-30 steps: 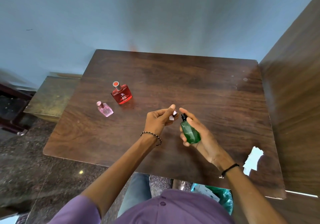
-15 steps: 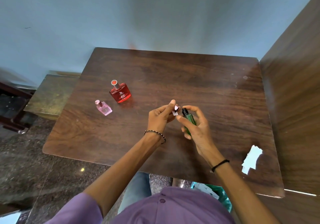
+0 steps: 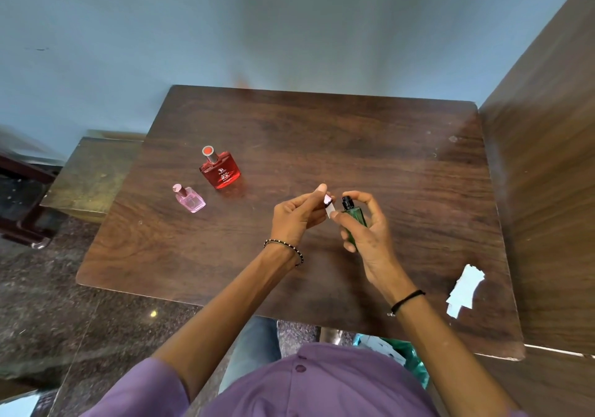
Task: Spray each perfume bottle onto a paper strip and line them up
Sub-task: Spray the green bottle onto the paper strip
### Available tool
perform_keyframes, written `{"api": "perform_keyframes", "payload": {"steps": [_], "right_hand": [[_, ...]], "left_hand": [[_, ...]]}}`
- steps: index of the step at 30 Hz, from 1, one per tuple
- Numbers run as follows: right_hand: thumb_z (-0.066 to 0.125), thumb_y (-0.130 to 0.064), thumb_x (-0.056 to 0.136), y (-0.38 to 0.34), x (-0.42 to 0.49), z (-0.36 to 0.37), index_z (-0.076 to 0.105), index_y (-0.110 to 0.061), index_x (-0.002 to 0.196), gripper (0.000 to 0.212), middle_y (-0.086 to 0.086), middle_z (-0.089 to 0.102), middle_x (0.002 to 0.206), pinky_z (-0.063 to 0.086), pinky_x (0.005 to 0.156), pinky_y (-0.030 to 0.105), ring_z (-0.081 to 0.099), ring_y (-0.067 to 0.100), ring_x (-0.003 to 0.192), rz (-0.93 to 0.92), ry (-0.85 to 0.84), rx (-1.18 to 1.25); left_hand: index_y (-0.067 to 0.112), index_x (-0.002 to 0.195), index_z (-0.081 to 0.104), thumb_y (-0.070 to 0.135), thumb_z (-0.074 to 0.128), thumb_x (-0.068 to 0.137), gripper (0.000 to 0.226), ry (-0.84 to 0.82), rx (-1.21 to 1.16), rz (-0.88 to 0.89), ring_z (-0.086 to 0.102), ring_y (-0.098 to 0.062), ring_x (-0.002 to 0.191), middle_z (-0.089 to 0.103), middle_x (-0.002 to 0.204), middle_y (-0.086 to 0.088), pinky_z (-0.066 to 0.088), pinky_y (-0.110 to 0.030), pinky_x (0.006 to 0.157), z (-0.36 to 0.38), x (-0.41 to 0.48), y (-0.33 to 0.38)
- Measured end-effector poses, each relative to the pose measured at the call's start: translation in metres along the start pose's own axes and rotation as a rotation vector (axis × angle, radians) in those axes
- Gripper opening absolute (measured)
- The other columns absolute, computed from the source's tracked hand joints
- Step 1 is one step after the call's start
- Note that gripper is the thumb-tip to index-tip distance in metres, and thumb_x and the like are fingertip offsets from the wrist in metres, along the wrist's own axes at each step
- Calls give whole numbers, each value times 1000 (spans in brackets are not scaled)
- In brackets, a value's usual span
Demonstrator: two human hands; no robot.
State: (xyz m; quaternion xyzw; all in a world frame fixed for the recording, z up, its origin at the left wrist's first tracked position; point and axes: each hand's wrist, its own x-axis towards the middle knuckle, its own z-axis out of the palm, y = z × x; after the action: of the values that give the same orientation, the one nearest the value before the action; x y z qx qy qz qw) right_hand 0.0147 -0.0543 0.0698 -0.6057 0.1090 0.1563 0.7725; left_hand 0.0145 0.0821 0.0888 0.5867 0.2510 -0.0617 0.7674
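Green perfume bottle (image 3: pixel 354 215) gripped in right hand (image 3: pixel 367 236) above table (image 3: pixel 322 133) centre, nozzle beside paper strip (image 3: pixel 330 211) pinched by left hand (image 3: pixel 294 215); red bottle (image 3: pixel 220 168) and pink bottle (image 3: pixel 190 199) stand at left: apparently spray 1 of 3, 0 strips lined up.

The person wore a purple short-sleeved buttoned shirt (image 3: pixel 322 384), grey-blue trousers (image 3: pixel 254 349) beyond the shirt, a dark beaded bracelet (image 3: pixel 285 246) on the left wrist, and a black cord band (image 3: pixel 407 299) on the right.

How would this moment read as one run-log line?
right hand: holds green bottle | left hand: pinches paper strip beside its nozzle | red bottle, pink bottle: standing on table | spare paper: near right edge
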Motion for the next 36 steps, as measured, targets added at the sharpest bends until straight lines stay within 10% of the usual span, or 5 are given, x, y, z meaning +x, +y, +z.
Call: {"api": "perform_keyframes", "payload": {"steps": [7,17,36], "right_hand": [[70,-15,91,5,0,-5,61,-36,115,32,0,66,89,39,48,22,52,13,62,-9,-55,-134],[53,-26,99,2,-3,-5,42,-28,131,35,-5,59,117,54,66,32,62,16,86,-457,-143,-1020],[51,-29,96,7,-6,9,37,-25,116,24,3,54,94,55,55,47,60,27,67,-507,-33,-1218]], "left_hand": [[-9,100,72,27,73,86,39,23,-36,-45,73,-29,97,75,97,-20,59,-36,85,-3,2,4],[-7,92,74,26,75,85,33,123,-85,-96,75,-29,85,75,91,-22,61,-30,72,3,1,-1],[5,84,74,29,76,83,25,114,-197,-193,74,-18,74,76,82,-9,60,-29,71,7,-2,9]]}}
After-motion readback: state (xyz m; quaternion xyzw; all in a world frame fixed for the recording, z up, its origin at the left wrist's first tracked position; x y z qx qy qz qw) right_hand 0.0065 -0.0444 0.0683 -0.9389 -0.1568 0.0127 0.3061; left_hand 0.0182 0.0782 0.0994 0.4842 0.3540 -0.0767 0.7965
